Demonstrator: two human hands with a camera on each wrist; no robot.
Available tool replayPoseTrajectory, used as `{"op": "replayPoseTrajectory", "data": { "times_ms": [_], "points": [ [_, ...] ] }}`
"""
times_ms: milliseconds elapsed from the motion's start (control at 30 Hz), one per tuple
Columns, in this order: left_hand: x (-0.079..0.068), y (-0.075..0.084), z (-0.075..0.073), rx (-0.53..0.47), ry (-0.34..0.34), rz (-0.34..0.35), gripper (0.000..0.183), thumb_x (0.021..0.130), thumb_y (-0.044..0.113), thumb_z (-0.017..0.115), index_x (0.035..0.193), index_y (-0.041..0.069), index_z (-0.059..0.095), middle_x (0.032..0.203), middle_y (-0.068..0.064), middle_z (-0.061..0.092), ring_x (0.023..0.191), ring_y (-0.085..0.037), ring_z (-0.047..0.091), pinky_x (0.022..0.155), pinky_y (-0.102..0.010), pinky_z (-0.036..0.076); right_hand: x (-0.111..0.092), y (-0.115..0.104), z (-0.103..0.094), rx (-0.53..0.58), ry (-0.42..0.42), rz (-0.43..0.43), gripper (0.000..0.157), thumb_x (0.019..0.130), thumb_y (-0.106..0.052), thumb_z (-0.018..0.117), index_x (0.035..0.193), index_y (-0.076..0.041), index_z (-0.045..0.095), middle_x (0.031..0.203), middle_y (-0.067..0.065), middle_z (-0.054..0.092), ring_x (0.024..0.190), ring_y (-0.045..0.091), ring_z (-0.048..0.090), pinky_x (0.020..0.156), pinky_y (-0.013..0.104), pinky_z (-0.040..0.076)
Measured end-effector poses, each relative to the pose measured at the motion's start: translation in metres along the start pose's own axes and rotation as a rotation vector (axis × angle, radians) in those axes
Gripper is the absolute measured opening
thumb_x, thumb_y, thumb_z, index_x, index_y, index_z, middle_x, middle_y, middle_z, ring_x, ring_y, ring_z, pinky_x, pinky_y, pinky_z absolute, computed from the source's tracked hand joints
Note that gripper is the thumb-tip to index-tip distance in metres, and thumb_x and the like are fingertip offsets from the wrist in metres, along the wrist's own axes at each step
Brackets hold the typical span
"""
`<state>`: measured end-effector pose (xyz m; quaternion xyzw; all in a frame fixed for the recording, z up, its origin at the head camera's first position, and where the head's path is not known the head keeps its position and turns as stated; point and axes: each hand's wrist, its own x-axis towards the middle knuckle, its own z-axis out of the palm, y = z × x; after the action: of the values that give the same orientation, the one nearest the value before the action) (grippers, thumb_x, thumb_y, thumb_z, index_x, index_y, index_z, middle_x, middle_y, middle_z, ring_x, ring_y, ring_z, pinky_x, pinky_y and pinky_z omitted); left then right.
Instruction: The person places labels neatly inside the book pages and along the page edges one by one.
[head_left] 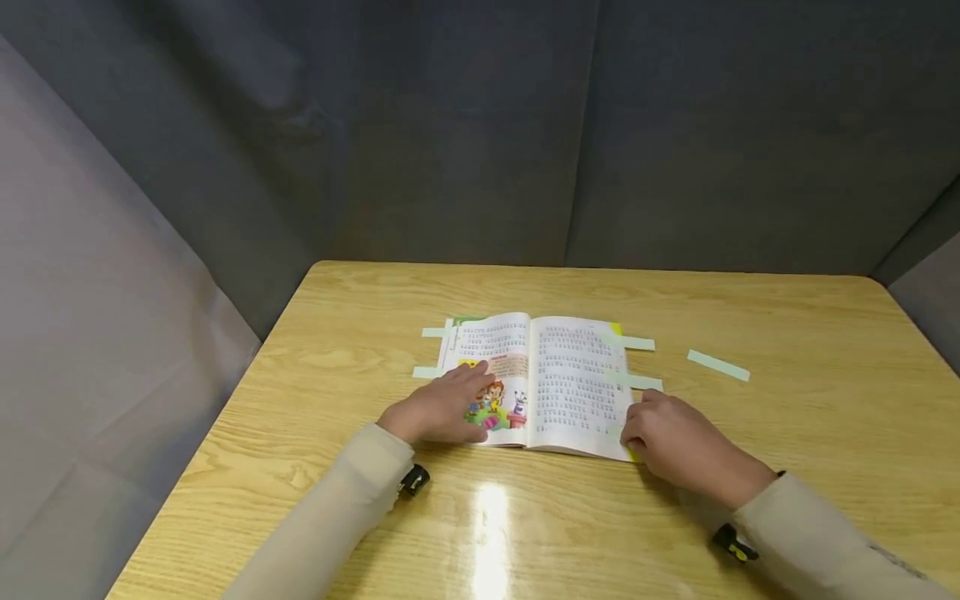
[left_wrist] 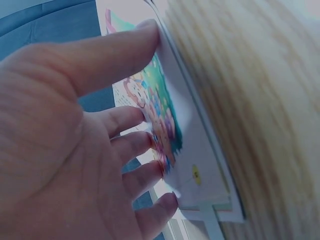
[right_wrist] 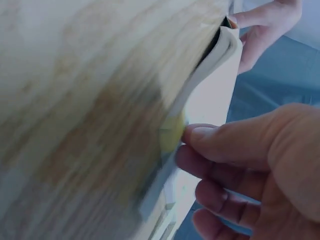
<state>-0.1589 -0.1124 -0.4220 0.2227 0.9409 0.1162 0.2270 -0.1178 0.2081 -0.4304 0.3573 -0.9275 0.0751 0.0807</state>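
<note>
An open book [head_left: 573,400] with printed pages lies on the wooden table. My left hand [head_left: 446,407] rests on its left page over a colourful cartoon picture [left_wrist: 165,115], fingers spread and fairly straight. At the lower right page edge, beside a yellow corner [right_wrist: 172,132], my right hand [head_left: 671,437] has its thumb and forefinger together. They seem to pinch a pale green strip [head_left: 615,432], most of which the hand hides. Two more such strips, an upper one [head_left: 637,342] and a lower one [head_left: 643,382], jut out from the right page.
On the left page edge, an upper strip [head_left: 432,332] and a lower strip [head_left: 427,372] stick out. A loose pale green strip [head_left: 718,365] lies on the table [head_left: 810,400] right of the book. Dark grey cloth [head_left: 465,133] hangs behind the table.
</note>
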Motion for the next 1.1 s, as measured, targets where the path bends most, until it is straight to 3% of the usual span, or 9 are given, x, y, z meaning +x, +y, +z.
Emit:
{"op": "replayPoseTrajectory", "data": {
  "times_ms": [267, 467, 667, 900, 1100],
  "points": [
    [0.0004, -0.0004, 0.0028, -0.003, 0.001, 0.0, 0.08, 0.094, 0.038, 0.066, 0.159, 0.021, 0.023, 0.17, 0.003, 0.006, 0.158, -0.024, 0.007, 0.129, -0.044, 0.016, 0.0024, -0.0031, 0.0021, 0.05, 0.001, 0.005, 0.029, 0.079, 0.001, 0.075, 0.062, -0.021, 0.069, 0.064, -0.013, 0.057, 0.064, 0.004, 0.037, 0.058, 0.019, 0.034],
    [-0.0003, 0.0, 0.0025, -0.002, 0.011, -0.002, 0.081, 0.093, 0.037, 0.067, 0.159, 0.02, 0.024, 0.17, 0.003, 0.006, 0.158, -0.024, 0.007, 0.128, -0.044, 0.017, 0.0028, -0.0011, -0.0008, 0.011, -0.02, 0.026, 0.035, 0.079, 0.003, 0.074, 0.057, -0.022, 0.064, 0.059, -0.012, 0.052, 0.062, 0.005, 0.033, 0.056, 0.018, 0.029],
    [-0.0002, 0.0001, 0.0028, -0.002, 0.019, 0.006, 0.08, 0.093, 0.036, 0.067, 0.159, 0.019, 0.025, 0.17, 0.001, 0.009, 0.158, -0.025, 0.008, 0.128, -0.044, 0.016, 0.004, -0.0034, 0.0022, -0.033, 0.012, -0.004, 0.029, 0.08, 0.002, 0.075, 0.06, -0.02, 0.07, 0.06, -0.011, 0.055, 0.063, 0.005, 0.035, 0.056, 0.018, 0.032],
    [0.0016, -0.0012, 0.0059, -0.011, 0.024, 0.014, 0.08, 0.093, 0.036, 0.067, 0.159, 0.019, 0.026, 0.17, 0.001, 0.009, 0.158, -0.025, 0.009, 0.129, -0.043, 0.016, -0.0017, -0.0045, -0.0009, -0.068, -0.026, 0.109, 0.046, 0.08, 0.007, 0.068, 0.049, -0.021, 0.048, 0.055, -0.008, 0.034, 0.062, 0.011, 0.025, 0.056, 0.022, 0.02],
    [0.0014, -0.0009, 0.0056, 0.01, 0.027, 0.01, 0.079, 0.093, 0.037, 0.066, 0.159, 0.019, 0.025, 0.17, 0.001, 0.008, 0.158, -0.025, 0.008, 0.129, -0.043, 0.016, 0.0035, -0.0087, 0.0038, -0.09, 0.018, 0.062, 0.034, 0.081, 0.005, 0.069, 0.056, -0.018, 0.066, 0.058, -0.009, 0.052, 0.063, 0.009, 0.033, 0.055, 0.02, 0.03]
  ]
}}
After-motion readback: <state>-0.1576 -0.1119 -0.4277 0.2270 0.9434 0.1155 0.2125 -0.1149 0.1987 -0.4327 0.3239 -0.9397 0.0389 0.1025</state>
